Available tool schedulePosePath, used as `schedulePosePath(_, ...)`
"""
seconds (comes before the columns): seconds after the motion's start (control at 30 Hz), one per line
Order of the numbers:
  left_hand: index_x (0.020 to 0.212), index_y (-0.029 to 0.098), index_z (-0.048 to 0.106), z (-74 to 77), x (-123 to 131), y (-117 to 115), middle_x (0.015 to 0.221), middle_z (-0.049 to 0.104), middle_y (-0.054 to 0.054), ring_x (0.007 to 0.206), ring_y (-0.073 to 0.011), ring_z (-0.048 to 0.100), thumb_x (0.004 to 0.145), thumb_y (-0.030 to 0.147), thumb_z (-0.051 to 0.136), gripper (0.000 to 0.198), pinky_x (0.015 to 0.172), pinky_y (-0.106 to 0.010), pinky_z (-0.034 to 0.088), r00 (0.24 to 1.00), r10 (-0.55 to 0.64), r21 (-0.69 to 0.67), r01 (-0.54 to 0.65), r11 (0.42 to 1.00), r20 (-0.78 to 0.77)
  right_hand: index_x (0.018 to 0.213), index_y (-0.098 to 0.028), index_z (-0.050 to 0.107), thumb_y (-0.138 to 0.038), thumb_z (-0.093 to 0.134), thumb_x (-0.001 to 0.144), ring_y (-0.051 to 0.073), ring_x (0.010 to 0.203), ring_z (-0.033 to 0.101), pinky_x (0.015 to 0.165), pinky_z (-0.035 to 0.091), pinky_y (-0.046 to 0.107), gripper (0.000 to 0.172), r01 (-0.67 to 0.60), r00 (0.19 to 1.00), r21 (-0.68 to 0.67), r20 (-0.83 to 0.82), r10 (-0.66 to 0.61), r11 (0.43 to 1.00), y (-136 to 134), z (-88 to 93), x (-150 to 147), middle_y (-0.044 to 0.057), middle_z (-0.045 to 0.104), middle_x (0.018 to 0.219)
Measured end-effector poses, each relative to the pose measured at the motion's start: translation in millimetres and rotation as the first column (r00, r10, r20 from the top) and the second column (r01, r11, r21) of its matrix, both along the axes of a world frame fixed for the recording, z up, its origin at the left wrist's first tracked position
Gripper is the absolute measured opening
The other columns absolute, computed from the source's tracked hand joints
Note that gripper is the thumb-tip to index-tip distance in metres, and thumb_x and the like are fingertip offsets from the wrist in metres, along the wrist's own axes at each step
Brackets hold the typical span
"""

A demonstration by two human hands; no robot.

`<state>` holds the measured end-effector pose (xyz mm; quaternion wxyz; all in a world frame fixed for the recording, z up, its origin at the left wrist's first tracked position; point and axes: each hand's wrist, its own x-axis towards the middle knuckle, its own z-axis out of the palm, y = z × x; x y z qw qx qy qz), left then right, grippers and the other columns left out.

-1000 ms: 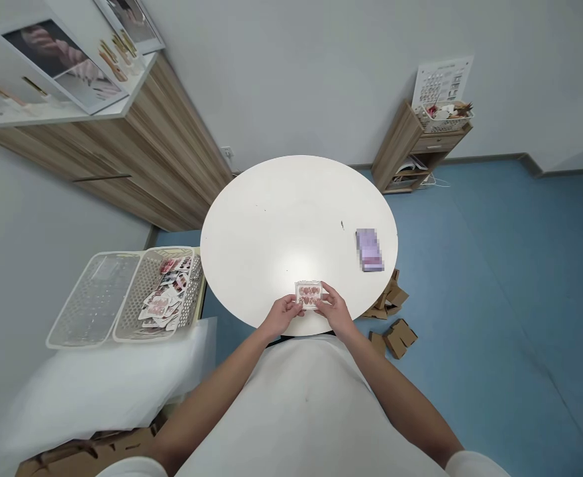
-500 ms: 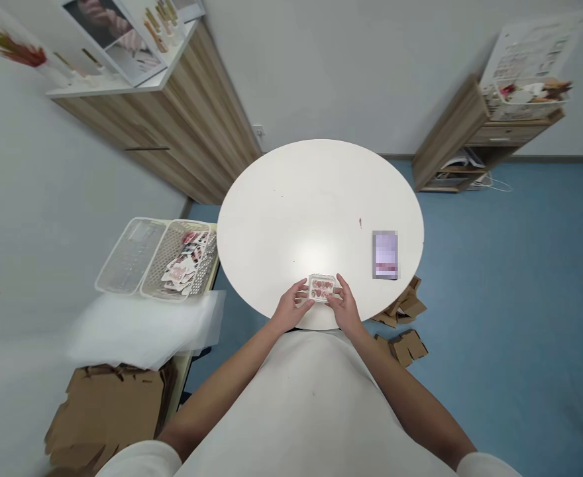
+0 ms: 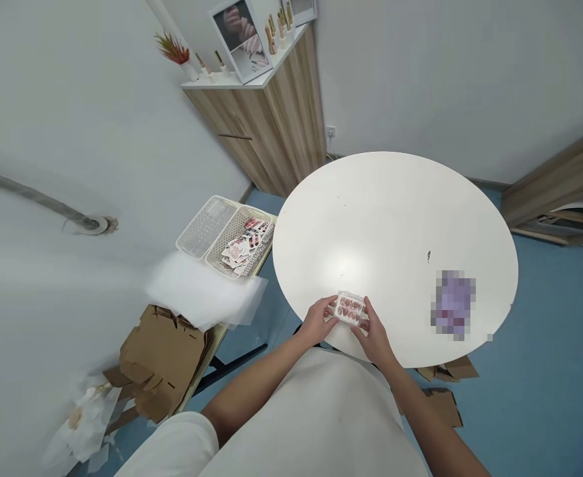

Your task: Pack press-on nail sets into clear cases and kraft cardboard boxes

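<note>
Over the near edge of the white oval table [image 3: 385, 218], my two hands hold a small clear plastic box [image 3: 350, 309] between them. Several pink and red pieces, like press-on nails, show in rows inside it. My left hand [image 3: 320, 319] grips the box's left side with curled fingers and the thumb at its lower edge. On the opposite side, my right hand [image 3: 373, 335] has its thumb at the lower right corner and a finger up along the right edge.
A blurred purple item [image 3: 454, 303] lies on the table's right part. To the left, a white basket [image 3: 216, 257] holds printed cards, beside white sheets [image 3: 202, 291] and flattened cardboard [image 3: 165, 358]. A wooden cabinet [image 3: 286, 99] stands behind; cardboard boxes [image 3: 443, 404] lie on the floor.
My view has turned left, so the table and my hands sit further right in the picture. The box remains in both hands and is slightly tilted.
</note>
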<state>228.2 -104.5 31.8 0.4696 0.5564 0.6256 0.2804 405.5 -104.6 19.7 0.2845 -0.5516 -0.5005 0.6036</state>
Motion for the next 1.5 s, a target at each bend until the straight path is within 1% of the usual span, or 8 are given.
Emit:
schedulePosePath(0.13,0.122,0.023,0.045,-1.7,-16,6,0.108,0.054,-0.007,0.085,-0.0162,0.052,0.072,0.023,0.057,0.051,0.075,-0.032,0.046,0.999,0.023,-0.023,-0.022,0.999,0.031,0.137,-0.028,0.013,-0.037,0.054,0.072,0.018,0.083,0.057,0.078,0.046,0.039,0.077,-0.013,0.992,0.007,0.127,0.012,1.000,7,0.5,-17,0.009,0.046,0.122)
schedulePosePath(0.27,0.122,0.024,0.045,-4.8,-40,14,0.108,0.054,-0.007,0.085,-0.0163,0.052,0.073,0.020,0.055,0.050,0.076,-0.032,0.046,0.997,0.057,-0.032,-0.056,0.998,0.055,0.135,-0.028,0.017,-0.038,0.055,0.072,0.019,0.084,0.057,0.079,0.046,0.040,0.075,-0.013,0.986,0.004,0.164,0.012,1.000,20,-0.8,-42,0.008,0.047,0.122)
schedulePosePath(0.4,0.123,0.024,0.044,-8.4,-77,29,0.108,0.052,-0.007,0.084,-0.0160,0.051,0.073,0.019,0.053,0.051,0.075,-0.031,0.046,0.996,0.075,-0.030,-0.074,0.997,0.054,0.132,-0.028,0.024,-0.035,0.057,0.070,0.019,0.085,0.055,0.080,0.045,0.040,0.071,-0.026,0.986,0.041,0.166,0.019,0.999,41,-5.5,-82,0.007,0.047,0.119)
schedulePosePath(0.53,0.122,0.023,0.044,-13.7,-119,51,0.112,0.047,-0.009,0.088,-0.0173,0.051,0.072,0.022,0.054,0.051,0.073,-0.030,0.045,0.993,0.091,-0.058,-0.087,0.994,0.069,0.131,-0.025,0.029,-0.033,0.057,0.069,0.019,0.076,0.050,0.073,0.047,0.040,0.068,0.004,0.966,0.101,0.259,-0.030,0.995,61,-11.8,-131,0.008,0.048,0.105)
schedulePosePath(0.73,0.122,0.024,0.043,-25.0,-164,78,0.106,0.047,-0.008,0.095,-0.0205,0.049,0.069,0.023,0.056,0.055,0.076,-0.029,0.042,0.992,0.111,-0.114,-0.104,0.988,0.059,0.131,-0.024,0.029,-0.030,0.057,0.069,0.015,0.069,0.046,0.071,0.047,0.038,0.068,0.080,0.964,0.081,0.247,-0.098,0.994,79,-16.7,-188,0.006,0.044,0.097)
schedulePosePath(0.97,0.126,0.023,0.039,-31.2,-182,96,0.113,0.044,-0.009,0.099,-0.0212,0.047,0.067,0.025,0.058,0.062,0.083,-0.030,0.039,0.988,0.083,-0.158,-0.062,0.985,0.131,0.131,-0.027,0.029,-0.029,0.061,0.064,0.017,0.075,0.047,0.077,0.047,0.039,0.075,0.151,0.958,0.028,0.242,-0.153,0.988,92,-16.8,-208,0.005,0.045,0.100)
schedulePosePath(1.13,0.127,0.022,0.038,-36.8,-186,108,0.112,0.043,-0.009,0.103,-0.0212,0.046,0.068,0.024,0.057,0.062,0.085,-0.031,0.038,0.993,0.041,-0.126,-0.027,0.992,0.109,0.132,-0.026,0.028,-0.031,0.066,0.059,0.019,0.082,0.048,0.080,0.046,0.040,0.083,0.201,0.955,0.011,0.222,-0.198,0.980,101,-24.2,-213,0.006,0.047,0.101)
schedulePosePath(1.5,0.126,0.019,0.038,-44.2,-200,126,0.114,0.044,-0.011,0.104,-0.0223,0.045,0.068,0.026,0.057,0.061,0.084,-0.031,0.038,0.997,0.060,-0.147,-0.050,0.988,0.058,0.131,-0.024,0.029,-0.028,0.065,0.057,0.019,0.083,0.049,0.081,0.045,0.039,0.083,0.187,0.961,0.010,0.207,-0.185,0.982,122,-35.2,-228,0.006,0.046,0.102)
